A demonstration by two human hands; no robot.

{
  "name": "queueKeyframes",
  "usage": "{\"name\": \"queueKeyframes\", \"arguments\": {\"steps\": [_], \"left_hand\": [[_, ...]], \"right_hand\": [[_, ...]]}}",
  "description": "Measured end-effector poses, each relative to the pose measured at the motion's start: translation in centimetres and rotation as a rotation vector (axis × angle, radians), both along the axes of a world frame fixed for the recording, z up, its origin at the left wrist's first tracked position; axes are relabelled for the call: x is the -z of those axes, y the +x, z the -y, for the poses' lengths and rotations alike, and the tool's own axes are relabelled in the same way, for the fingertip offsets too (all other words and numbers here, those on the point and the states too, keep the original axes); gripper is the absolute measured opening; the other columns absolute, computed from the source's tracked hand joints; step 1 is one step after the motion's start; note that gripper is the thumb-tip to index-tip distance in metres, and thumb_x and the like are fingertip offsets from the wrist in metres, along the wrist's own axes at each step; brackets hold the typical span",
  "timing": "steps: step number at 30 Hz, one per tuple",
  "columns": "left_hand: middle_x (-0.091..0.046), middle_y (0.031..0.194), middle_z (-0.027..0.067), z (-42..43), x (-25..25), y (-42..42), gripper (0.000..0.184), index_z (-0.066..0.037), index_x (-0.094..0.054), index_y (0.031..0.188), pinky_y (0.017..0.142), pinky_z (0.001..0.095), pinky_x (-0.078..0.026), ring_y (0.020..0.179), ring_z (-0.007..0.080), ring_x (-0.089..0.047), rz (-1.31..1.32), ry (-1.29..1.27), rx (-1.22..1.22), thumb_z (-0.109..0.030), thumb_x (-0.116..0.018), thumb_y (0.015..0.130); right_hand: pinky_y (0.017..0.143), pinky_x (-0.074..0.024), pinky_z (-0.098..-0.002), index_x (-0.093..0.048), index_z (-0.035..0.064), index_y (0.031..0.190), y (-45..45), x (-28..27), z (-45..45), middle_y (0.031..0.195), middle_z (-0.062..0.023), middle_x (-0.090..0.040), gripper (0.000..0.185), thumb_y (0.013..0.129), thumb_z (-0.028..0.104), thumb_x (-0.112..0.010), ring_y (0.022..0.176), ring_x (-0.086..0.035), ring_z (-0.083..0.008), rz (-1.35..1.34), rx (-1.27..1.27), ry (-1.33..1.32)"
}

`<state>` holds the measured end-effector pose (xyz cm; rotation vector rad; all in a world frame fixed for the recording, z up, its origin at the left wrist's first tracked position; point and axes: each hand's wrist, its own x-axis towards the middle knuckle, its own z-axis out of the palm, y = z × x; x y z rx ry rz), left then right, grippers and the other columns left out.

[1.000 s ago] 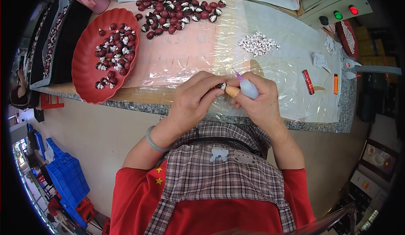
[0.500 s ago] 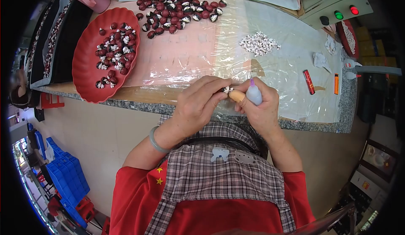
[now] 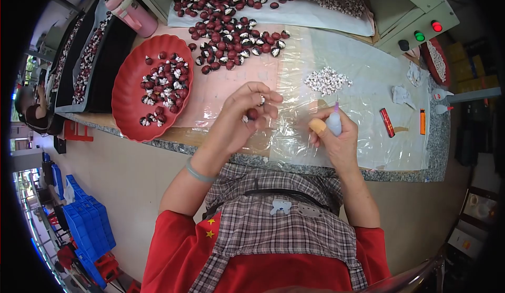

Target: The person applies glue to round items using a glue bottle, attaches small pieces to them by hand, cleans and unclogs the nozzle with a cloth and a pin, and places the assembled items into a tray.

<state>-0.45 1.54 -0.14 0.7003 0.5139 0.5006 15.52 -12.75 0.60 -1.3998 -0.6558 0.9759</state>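
My left hand [image 3: 238, 115] is turned partly palm up over the near part of the table, fingers curled, with a round dark red bead [image 3: 252, 114] in them. A small white piece [image 3: 261, 100] shows at its fingertips. My right hand [image 3: 341, 141] grips a small squeeze bottle [image 3: 333, 123] with a purple needle tip pointing away from me. A tan cover sits on the right thumb. Beyond the right hand lies a pile of small white pieces [image 3: 327, 80]. Many red, black and white beads [image 3: 231, 46] are spread at the back.
A red scalloped tray [image 3: 123, 115] holds beads with white pieces on them. Behind it stands a pink flask [image 3: 134, 14]. A red tube [image 3: 387, 122], an orange lighter [image 3: 422, 121] and crumpled tissue [image 3: 402, 96] lie at right. A grey machine with lit buttons [image 3: 419, 35] borders the back.
My hands have moved apart; the left has opened somewhat and turned its palm up with the bead. The right keeps the bottle. The view has shifted, showing more of the back.
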Motion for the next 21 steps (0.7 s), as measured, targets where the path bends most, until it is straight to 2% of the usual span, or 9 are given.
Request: {"name": "queueKeyframes", "arguments": {"steps": [1, 4, 5, 8, 9, 12, 15, 18, 21], "left_hand": [[-0.061, 0.09, 0.0074, -0.5, -0.9, 0.5, 0.014, -0.005, -0.055, 0.09, 0.052, 0.0171, -0.036, 0.071, 0.008, -0.054, -0.065, 0.045, -0.05, -0.018, -0.05, 0.09], [-0.06, 0.084, 0.0041, -3.5, -0.3, 1.5, 0.013, -0.005, -0.058, 0.087, 0.054, 0.0174, -0.035, 0.07, 0.0094, -0.053, -0.292, 0.432, 0.011, -0.017, -0.053, 0.089], [-0.058, 0.08, 0.0029, -4.0, -0.4, 2.6, 0.009, -0.004, -0.062, 0.087, 0.058, 0.0202, -0.038, 0.068, 0.0118, -0.053, -0.399, 0.702, -0.071, -0.012, -0.059, 0.085], [-0.056, 0.076, 0.0054, -6.1, 0.0, 4.6, 0.017, -0.003, -0.063, 0.096, 0.059, 0.0247, -0.043, 0.064, 0.0149, -0.053, -0.571, 1.491, -0.281, -0.007, -0.062, 0.079], [-0.057, 0.08, 0.0105, -6.5, 0.1, 5.2, 0.025, -0.003, -0.062, 0.101, 0.062, 0.0322, -0.047, 0.066, 0.0225, -0.057, -0.656, 1.601, -0.259, -0.007, -0.065, 0.076], [-0.058, 0.088, 0.0141, -7.3, 1.0, 6.4, 0.019, -0.002, -0.061, 0.094, 0.066, 0.0405, -0.05, 0.076, 0.0307, -0.061, -0.82, 1.804, -0.152, -0.008, -0.062, 0.076], [-0.058, 0.089, 0.0139, -7.5, 1.1, 6.8, 0.017, -0.002, -0.059, 0.089, 0.066, 0.0424, -0.05, 0.079, 0.0324, -0.061, -0.833, 1.88, -0.135, -0.01, -0.064, 0.074], [-0.06, 0.088, 0.0114, -6.4, -0.1, 6.3, 0.015, 0.0, -0.056, 0.086, 0.065, 0.0365, -0.051, 0.076, 0.0259, -0.063, -0.78, 1.805, -0.159, -0.007, -0.064, 0.075], [-0.061, 0.085, 0.0042, -4.4, -1.2, 4.8, 0.013, -0.005, -0.055, 0.09, 0.058, 0.0279, -0.046, 0.068, 0.0145, -0.059, -0.599, 1.257, -0.007, -0.006, -0.062, 0.079]], "right_hand": [[0.05, -0.0431, -0.019, -0.06, 0.0011, 0.088, 0.1, -0.2, 0.2, 0.074, -0.0026, -0.06, 0.007, 0.085, 0.005, -0.064, 0.057, -0.054, -0.0059, -0.025, -0.017, 0.013], [0.05, -0.043, -0.0193, -0.059, 0.001, 0.088, 0.5, 0.4, 0.7, 0.074, -0.0027, -0.06, 0.007, 0.085, 0.005, -0.064, 0.057, -0.054, -0.006, 0.02, -0.04, -0.016], [0.05, -0.043, -0.0193, -0.059, 0.001, 0.087, 0.5, 0.5, 0.9, 0.074, -0.0026, -0.06, 0.006, 0.085, 0.005, -0.064, 0.057, -0.054, -0.0061, 0.021, -0.039, -0.02], [0.05, -0.0431, -0.0195, -0.06, 0.0011, 0.087, 0.8, 0.7, 1.1, 0.075, -0.0024, -0.06, 0.006, 0.085, 0.004, -0.064, 0.057, -0.054, -0.0062, 0.027, -0.047, -0.034], [0.051, -0.0432, -0.0196, -0.06, 0.0011, 0.087, 0.9, 0.7, 1.2, 0.075, -0.0024, -0.06, 0.006, 0.085, 0.004, -0.064, 0.058, -0.054, -0.0062, 0.032, -0.051, -0.04], [0.052, -0.0438, -0.0199, -0.06, 0.0012, 0.087, 1.1, 0.8, 1.5, 0.075, -0.0023, -0.061, 0.006, 0.084, 0.003, -0.064, 0.058, -0.054, -0.0061, 0.071, -0.067, -0.047], [0.053, -0.0441, -0.0201, -0.06, 0.0011, 0.088, 1.3, 0.8, 1.7, 0.075, -0.0022, -0.061, 0.007, 0.083, 0.003, -0.065, 0.059, -0.055, -0.006, 0.087, -0.073, -0.048], [0.054, -0.0442, -0.0201, -0.06, 0.0009, 0.088, 1.6, 0.8, 1.9, 0.078, -0.0025, -0.061, 0.008, 0.083, 0.003, -0.065, 0.062, -0.055, -0.006, 0.093, -0.081, -0.048], [0.055, -0.0445, -0.0205, -0.058, 0.0014, 0.094, 1.9, 0.8, 2.0, 0.083, -0.0029, -0.06, 0.015, 0.082, 0.004, -0.066, 0.066, -0.054, -0.006, 0.076, -0.069, -0.064]]}}
